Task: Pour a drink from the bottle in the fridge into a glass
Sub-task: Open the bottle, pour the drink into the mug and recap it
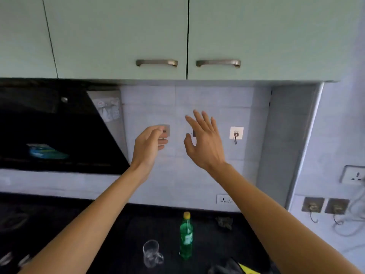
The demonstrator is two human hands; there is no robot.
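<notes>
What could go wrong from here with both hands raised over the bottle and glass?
The green bottle stands tall and narrow beside the glass; the left hand or right hand coming down could tip either. The glass is clear against the black counter, so its rim is easy to misjudge when pouring.

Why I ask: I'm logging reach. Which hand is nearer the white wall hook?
Right. The right hand is raised just left of the white wall hook, not touching; the left hand is farther left, beyond the right.
</notes>
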